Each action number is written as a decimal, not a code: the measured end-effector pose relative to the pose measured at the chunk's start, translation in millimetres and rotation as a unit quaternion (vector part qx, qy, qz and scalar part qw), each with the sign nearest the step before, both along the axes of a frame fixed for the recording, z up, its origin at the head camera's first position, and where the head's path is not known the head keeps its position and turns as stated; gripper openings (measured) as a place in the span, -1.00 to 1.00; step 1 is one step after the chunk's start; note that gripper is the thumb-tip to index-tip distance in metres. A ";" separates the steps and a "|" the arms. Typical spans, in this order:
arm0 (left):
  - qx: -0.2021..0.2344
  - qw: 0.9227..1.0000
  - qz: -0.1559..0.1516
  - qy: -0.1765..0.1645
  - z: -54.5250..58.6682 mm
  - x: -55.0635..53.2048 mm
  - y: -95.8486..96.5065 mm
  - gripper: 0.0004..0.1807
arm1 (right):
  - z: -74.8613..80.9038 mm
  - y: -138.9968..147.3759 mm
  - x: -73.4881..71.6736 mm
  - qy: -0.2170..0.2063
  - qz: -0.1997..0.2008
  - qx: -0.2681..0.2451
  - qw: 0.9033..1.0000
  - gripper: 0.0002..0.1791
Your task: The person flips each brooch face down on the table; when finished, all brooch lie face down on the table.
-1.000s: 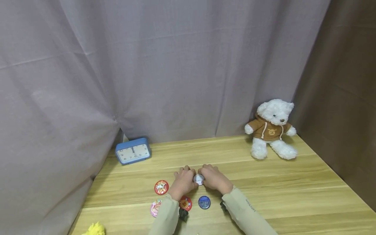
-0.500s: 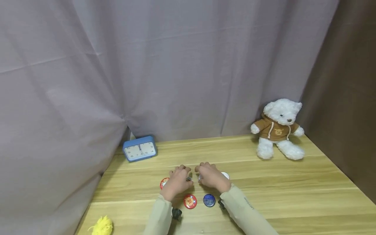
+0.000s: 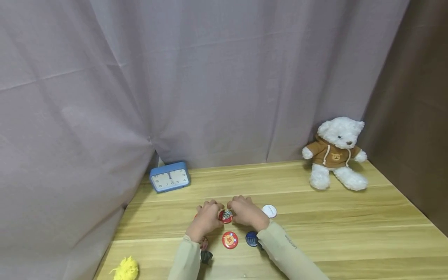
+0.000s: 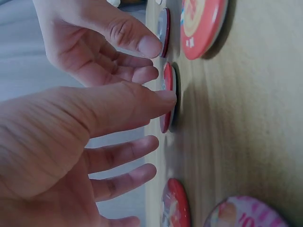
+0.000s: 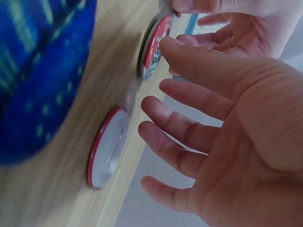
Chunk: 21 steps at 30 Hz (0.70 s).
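Observation:
Between my hands in the head view lies a round red badge with a green and white pattern point(image 3: 226, 216). My left hand point(image 3: 206, 219) is at its left side. In the left wrist view the left thumb overlaps the badge's edge point(image 4: 167, 73); the index finger is mostly hidden behind the thumb. The other left fingers extend loosely. My right hand point(image 3: 247, 213) is at the badge's right side, its thumb tip by the rim in the right wrist view, the other fingers spread and holding nothing. A badge with its white back up point(image 3: 270, 211) lies right of the right hand.
Nearer lie a red badge point(image 3: 230, 240) and a blue badge point(image 3: 251, 238). A pink badge point(image 4: 246, 213) and another red badge point(image 4: 175, 203) are partly hidden by the left arm in the head view. A blue clock point(image 3: 170, 178), teddy bear point(image 3: 336, 153) and yellow yarn ball point(image 3: 126, 268) stand around.
My hands have let go of the white-backed badge, which now lies further right. They have moved left to the red, green and white badge. The head view has shifted slightly.

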State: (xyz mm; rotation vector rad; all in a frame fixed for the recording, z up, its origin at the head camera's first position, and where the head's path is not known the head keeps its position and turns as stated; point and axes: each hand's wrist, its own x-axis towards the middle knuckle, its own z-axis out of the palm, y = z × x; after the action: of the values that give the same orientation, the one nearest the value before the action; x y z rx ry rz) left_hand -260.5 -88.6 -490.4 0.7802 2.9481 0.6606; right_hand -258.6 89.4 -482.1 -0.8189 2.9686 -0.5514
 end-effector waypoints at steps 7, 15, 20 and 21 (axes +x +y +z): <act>0.009 1.000 -0.018 0.021 -3.5 -0.8 -2.1 -0.75 | 0.9 -6.0 2.6 -0.007 0.002 0.008 1.000 -0.78; -0.008 0.999 -0.028 0.043 -5.2 -1.3 -0.9 -0.78 | -6.8 -10.2 1.0 0.011 -0.004 -0.002 1.000 -0.72; 0.001 0.997 -0.042 0.057 -8.4 -4.5 -0.5 -0.79 | -8.4 -10.0 0.8 0.036 0.005 -0.002 0.999 -0.72; 0.004 0.997 -0.044 0.058 -8.5 -5.1 -0.4 -0.79 | -7.7 -9.6 1.2 0.044 0.008 -0.001 0.999 -0.73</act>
State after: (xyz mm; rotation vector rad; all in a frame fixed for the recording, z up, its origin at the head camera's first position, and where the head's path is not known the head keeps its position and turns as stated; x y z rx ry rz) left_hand -265.6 -89.0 -498.9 0.9752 2.9927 0.6437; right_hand -257.4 79.8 -489.8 -0.8898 3.0366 -0.5304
